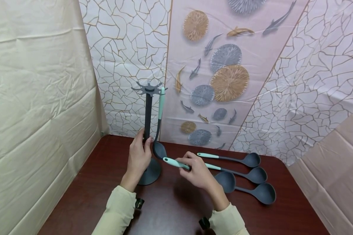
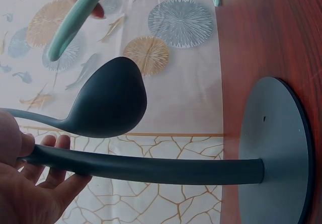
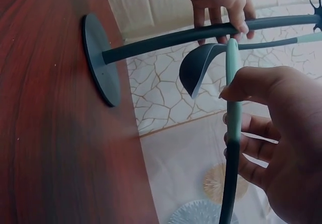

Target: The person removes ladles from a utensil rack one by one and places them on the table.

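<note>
Dark red-brown wooden counter [image 1: 170,209], set in a corner of draped fabric. Near the back edge, dark grey utensil stand with round base, upright pole and slotted top disc [image 1: 148,130]. Hanging from one slot, dark grey ladle with mint-green handle [image 1: 160,124], bowl down, just beside the pole. Left grip [image 1: 139,158] wrapped round the lower pole, fingers curled on it. Right grip [image 1: 197,173] clamped on the mint-green handle of a second dark grey ladle [image 1: 172,162], thumb and fingers pinching it, handle tip raised toward the stand and close to the hanging bowl. Remainder of that shaft hidden behind the hand.

Likely hazards, by judgement:
- Handle tip knocking the hanging ladle and swinging or unhooking it, owing to the narrow gap.
- Tipping of the stand under a sideways push or an off-centre load, on any loosening of the left grip.
- Slipping of the smooth handle within a light pinch.
- Missing the slot, small and seen only at an angle from above.
- Trailing bowl sweeping the further mint-handled ladles [image 1: 251,160] lying side by side on the counter, to the right.

Surroundings: cream crumpled cloth [image 1: 32,98] at left. Crackle-patterned white and gold sheet [image 1: 126,49] behind the stand. Pink panel printed with fish and round discs [image 1: 223,81] at centre. Plain beige cloth [image 1: 335,163] at far right.
</note>
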### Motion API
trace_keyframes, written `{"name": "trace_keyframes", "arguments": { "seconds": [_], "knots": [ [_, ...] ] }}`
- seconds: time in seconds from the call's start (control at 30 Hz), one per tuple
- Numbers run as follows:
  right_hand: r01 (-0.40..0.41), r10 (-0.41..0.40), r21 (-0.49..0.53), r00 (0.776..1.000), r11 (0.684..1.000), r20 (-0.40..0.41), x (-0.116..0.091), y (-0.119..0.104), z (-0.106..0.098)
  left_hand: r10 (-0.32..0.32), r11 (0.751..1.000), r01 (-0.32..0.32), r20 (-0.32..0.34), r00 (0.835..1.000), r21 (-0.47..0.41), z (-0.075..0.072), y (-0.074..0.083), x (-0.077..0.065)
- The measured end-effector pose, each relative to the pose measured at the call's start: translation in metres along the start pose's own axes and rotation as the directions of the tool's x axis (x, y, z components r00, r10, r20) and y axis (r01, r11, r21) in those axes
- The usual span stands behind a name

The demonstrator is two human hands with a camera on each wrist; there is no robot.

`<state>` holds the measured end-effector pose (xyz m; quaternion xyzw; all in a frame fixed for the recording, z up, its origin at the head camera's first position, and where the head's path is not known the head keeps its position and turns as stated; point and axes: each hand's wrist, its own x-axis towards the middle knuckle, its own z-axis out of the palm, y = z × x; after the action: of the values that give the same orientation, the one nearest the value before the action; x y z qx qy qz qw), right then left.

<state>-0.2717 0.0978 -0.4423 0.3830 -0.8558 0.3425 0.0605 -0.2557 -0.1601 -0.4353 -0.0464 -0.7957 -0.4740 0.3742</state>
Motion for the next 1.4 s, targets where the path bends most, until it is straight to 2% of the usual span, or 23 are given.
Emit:
{"name": "trace_keyframes", "arguments": {
  "seconds": [0.5,1.03,1.4],
  "knots": [
    [-0.061,0.056,0.042,0.993,0.997,0.103,-0.01,0.011,-0.002,-0.004,1.0,0.004,0.003,1.0,-0.004,0.0,0.001,0.001],
    [-0.089,0.094,-0.034,0.983,0.995,0.16,-0.019,0.023,-0.002,-0.008,1.0,0.008,0.003,1.0,-0.007,0.001,0.0,0.0],
    [-0.106,0.116,-0.073,0.981,0.992,0.156,-0.027,0.034,-0.008,-0.006,1.0,0.006,0.005,1.0,-0.012,0.001,-0.001,0.0]
  ]
}}
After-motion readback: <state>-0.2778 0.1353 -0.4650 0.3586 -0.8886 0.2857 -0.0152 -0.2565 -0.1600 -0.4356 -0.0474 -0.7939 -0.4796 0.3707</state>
